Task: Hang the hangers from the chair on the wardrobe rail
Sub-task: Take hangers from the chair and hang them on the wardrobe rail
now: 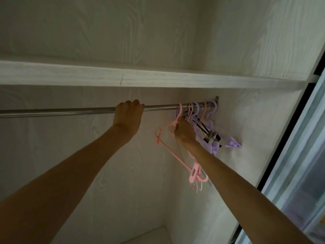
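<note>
Gripping the rail [79, 110], left hand [127, 115]; right hand [184, 132] fingers clasp pink hanger [165, 143].

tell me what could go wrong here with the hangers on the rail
The right hand holds a pink hanger in a crowded bunch at the rail's right end; hooks or clips could tangle. Pulling it might drag neighbouring hangers off. The left hand grips the rail, loading it.

Silver-grey metal wardrobe rail [70, 110], pink clip hanger [167, 148] out front, lilac hangers [232, 142] bunched behind it, black bars with chrome clips [210, 135] between them; wardrobe panels [246, 50] off-white with faint wood-grain swirls, shelf [140, 77] whitewashed the same
</note>
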